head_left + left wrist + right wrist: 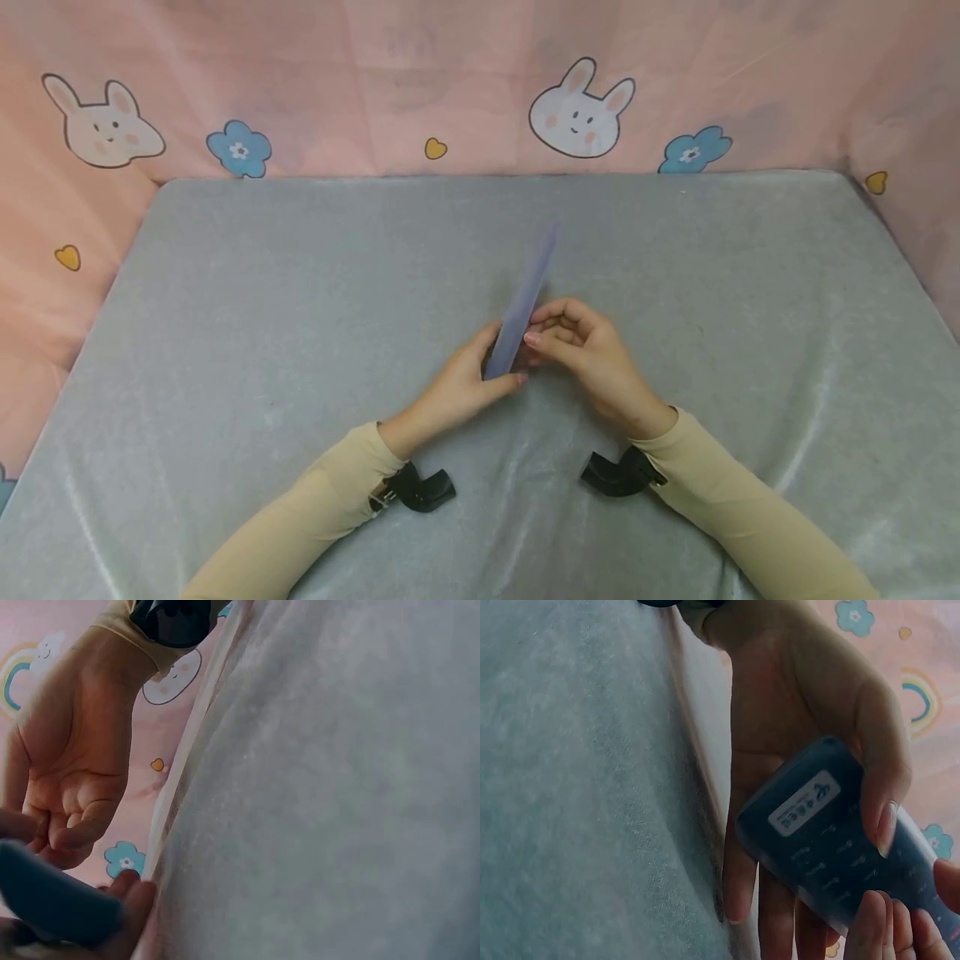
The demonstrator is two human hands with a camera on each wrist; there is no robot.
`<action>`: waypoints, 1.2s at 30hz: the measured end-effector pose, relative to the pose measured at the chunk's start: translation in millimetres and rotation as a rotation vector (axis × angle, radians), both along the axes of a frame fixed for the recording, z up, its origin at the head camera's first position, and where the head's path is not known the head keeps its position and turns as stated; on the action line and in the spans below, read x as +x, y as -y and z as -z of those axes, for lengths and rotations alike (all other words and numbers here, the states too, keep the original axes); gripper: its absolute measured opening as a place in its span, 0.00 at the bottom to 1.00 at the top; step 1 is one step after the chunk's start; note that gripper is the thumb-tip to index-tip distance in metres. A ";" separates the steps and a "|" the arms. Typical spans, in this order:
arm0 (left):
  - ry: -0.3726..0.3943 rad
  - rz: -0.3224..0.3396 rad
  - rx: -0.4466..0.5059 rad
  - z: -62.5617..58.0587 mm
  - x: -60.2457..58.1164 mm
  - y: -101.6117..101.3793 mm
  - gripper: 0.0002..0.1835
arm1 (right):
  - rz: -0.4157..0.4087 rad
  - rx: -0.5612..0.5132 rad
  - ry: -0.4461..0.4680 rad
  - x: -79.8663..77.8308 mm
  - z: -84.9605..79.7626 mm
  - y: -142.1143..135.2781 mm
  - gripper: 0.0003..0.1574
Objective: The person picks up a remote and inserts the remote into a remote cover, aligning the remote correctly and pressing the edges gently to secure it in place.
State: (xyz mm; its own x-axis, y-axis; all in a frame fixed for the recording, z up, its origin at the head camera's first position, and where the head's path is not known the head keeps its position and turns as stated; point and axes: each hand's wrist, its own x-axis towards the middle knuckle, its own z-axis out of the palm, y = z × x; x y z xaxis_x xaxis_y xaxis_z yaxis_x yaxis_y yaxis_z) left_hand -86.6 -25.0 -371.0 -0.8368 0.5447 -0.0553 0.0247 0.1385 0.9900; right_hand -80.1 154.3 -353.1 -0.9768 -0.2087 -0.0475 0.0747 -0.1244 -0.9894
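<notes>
My left hand [465, 371] grips a slim remote control [517, 312] near its lower end, tilted up with its edge toward the head camera. In the right wrist view the remote's button face [836, 840] shows, with a white printed label and rows of keys under a bluish sheen. The left thumb lies across that face, and the other fingers run behind it. My right hand [596, 354] is beside it on the right, fingers loosely bent, fingertips [874, 922] right at the button face and thumb apart from them. In the left wrist view the remote [56, 896] is blurred.
A grey velvety cloth [285, 317] covers the table. Pink curtain [322, 83] with rabbits, flowers and hearts surrounds the back and sides. A black wrist mount [423, 487] sits at the left sleeve and another black mount [618, 473] at the right.
</notes>
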 end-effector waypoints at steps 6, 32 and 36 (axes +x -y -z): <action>0.277 0.048 0.249 -1.4 0.1 1.3 0.30 | -0.005 0.030 -0.014 -1.2 -1.5 -0.2 0.09; 0.351 0.036 0.301 -3.4 -2.9 4.2 0.30 | 0.008 -0.025 0.060 -2.7 8.6 3.5 0.10; 0.253 -0.003 0.125 -3.1 -4.5 2.0 0.27 | 0.098 0.061 0.045 -4.5 7.9 -1.1 0.07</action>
